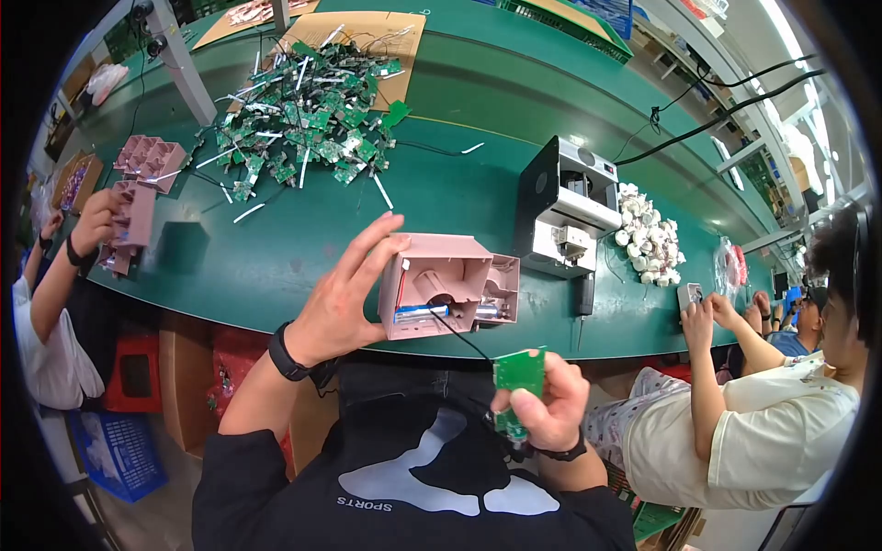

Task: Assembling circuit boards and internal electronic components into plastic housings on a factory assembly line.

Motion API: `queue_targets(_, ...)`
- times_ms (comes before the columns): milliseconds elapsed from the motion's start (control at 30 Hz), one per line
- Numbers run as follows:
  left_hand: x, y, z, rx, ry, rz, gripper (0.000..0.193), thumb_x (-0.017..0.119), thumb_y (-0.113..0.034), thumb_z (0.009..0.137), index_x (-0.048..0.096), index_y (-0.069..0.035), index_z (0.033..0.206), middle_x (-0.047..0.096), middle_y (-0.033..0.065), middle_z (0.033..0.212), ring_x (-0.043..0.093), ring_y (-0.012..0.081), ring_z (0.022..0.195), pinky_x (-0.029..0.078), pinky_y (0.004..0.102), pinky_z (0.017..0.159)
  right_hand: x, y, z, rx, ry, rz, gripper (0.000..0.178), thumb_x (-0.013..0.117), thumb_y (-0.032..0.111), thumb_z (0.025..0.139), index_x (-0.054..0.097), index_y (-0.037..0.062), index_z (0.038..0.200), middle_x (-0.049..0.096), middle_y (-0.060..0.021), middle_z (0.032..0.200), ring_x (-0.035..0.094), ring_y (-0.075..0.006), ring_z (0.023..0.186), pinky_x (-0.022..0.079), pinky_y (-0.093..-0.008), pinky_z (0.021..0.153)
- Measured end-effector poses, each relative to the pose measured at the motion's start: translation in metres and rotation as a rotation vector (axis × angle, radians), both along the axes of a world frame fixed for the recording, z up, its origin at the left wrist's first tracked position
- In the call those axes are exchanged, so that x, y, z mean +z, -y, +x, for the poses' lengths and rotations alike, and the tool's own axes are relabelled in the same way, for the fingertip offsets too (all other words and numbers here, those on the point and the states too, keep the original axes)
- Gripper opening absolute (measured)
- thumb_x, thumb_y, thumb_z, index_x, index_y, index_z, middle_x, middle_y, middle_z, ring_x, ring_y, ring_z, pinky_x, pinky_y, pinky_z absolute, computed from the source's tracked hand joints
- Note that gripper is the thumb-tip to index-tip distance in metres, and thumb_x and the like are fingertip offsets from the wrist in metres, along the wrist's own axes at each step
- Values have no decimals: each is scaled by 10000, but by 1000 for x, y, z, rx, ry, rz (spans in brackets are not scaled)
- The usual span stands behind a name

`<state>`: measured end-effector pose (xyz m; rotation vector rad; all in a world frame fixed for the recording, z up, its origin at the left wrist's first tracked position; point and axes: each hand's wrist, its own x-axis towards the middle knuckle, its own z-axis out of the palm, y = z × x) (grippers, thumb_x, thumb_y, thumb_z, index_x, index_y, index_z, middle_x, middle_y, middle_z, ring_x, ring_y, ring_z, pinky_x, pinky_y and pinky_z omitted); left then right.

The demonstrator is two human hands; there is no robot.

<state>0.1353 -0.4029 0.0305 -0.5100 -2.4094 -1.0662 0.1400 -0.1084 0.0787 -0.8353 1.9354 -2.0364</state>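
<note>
A pink plastic housing [464, 255] rests at the near side of the green table, its open compartments facing me. My left hand [335, 289] grips its left side, fingers on the upper edge and thumb low. Inside it lie a blue cylindrical cell [421, 312] and a red wire along the left wall. A black cable [462, 338] runs from the housing to a green circuit board [520, 373]. My right hand [551, 404] pinches that board in front of my chest, just off the table edge. Its lower end is partly hidden by my fingers.
A heap of green circuit boards with wires [308, 115] covers the back left. On the right stand a black-and-white bench machine [570, 207], a black-handled screwdriver [584, 298] and a pile of white round parts [648, 234]. Co-workers sit on both sides; pink housings [147, 161] lie at left.
</note>
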Motion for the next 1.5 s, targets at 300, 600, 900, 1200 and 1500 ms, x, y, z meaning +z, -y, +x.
queue_targets(300,-9,-11,10,-252,300,620,1237,908,-26,650,167,-113,1638,347,205,1620,497,307,1422,501,418,1092,-23,17,3,17,-36,152,277,620,-46,951,608,-95,1223,757,-120,903,705,-128,761,579,-268,690)
queue_targets(600,-2,-14,9,-303,393,831,1285,847,55,689,34,-149,1664,388,200,1591,563,270,1353,539,391,1044,-42,25,-12,-56,-961,445,253,722,8,907,663,-27,1150,763,-100,876,719,-215,644,552,-307,583)
queue_targets(900,-52,14,1,13,814,1079,1276,860,66,711,38,-154,1663,425,227,1555,637,266,1264,581,360,969,-109,74,-4,-125,-274,423,209,766,61,912,664,-10,1080,711,-103,742,675,-225,556,501,-336,511)
queue_targets(1200,-34,16,-4,440,284,-217,971,913,-91,688,436,-147,1532,503,209,1477,495,407,1400,475,525,1088,-118,80,-17,-116,-167,512,157,751,86,936,647,-4,1012,695,-120,732,677,-229,568,496,-338,513)
queue_targets(1500,-39,25,-25,31,200,-383,467,858,-116,720,721,-127,1166,552,143,1415,426,383,1457,415,552,1134,-112,82,-22,-98,-312,563,196,756,89,922,661,-25,1049,681,-135,739,682,-280,603,530,-379,548)
